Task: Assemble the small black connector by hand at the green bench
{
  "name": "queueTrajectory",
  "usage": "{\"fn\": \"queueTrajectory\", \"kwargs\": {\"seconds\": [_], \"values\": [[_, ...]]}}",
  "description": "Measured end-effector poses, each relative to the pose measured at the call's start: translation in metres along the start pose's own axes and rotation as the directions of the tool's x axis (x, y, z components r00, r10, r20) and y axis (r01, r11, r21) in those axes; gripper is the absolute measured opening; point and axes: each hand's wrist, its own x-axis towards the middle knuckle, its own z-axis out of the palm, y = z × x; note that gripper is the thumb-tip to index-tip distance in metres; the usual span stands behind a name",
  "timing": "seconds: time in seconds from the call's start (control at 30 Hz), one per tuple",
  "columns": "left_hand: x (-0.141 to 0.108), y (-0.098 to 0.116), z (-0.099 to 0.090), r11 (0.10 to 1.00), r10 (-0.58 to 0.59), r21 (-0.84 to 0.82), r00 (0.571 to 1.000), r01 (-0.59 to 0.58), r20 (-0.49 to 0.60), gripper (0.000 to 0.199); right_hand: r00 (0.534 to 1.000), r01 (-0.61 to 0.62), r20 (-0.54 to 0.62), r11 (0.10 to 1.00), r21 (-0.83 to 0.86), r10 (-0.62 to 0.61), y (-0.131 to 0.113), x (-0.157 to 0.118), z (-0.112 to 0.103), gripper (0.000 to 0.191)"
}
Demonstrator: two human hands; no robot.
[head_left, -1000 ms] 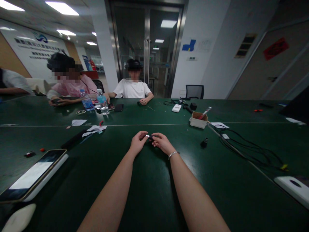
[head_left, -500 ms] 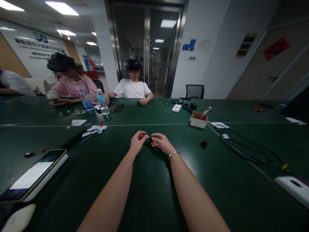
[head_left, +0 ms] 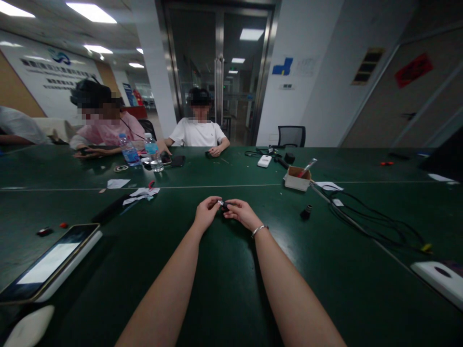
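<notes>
Bridging left fingers (head_left: 213,200) and right fingers (head_left: 234,209): small black-silver piece (head_left: 224,206).

head camera | worn on head | facing forward and down | table (head_left: 227,294) near | glass doors (head_left: 237,86) beyond

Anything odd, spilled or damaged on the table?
Clutter: crumpled paper scraps lie loose beyond the near phone, like litter, and black cables sprawl at right. No spill visible. The small dark piece between left hand and right hand is too small to check.
</notes>
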Motion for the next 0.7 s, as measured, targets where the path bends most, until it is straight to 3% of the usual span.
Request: {"fn": "queueTrajectory", "kwargs": {"seconds": [0.3, 0.7], "values": [[0.000, 0.001, -0.001, 0.998, -0.015, 0.068, 0.999, 0.017, -0.038, 0.030, 1.000, -0.007, 0.002, 1.000, 0.002, 0.007, 0.000, 0.001, 0.001, 0.018], [-0.004, 0.014, 0.000, 0.947, -0.098, 0.301, 0.992, 0.116, -0.076, 0.038, 0.999, 0.012, 0.051, 1.000, -0.025, -0.011, 0.000, 0.000, -0.001, 0.020]]}}
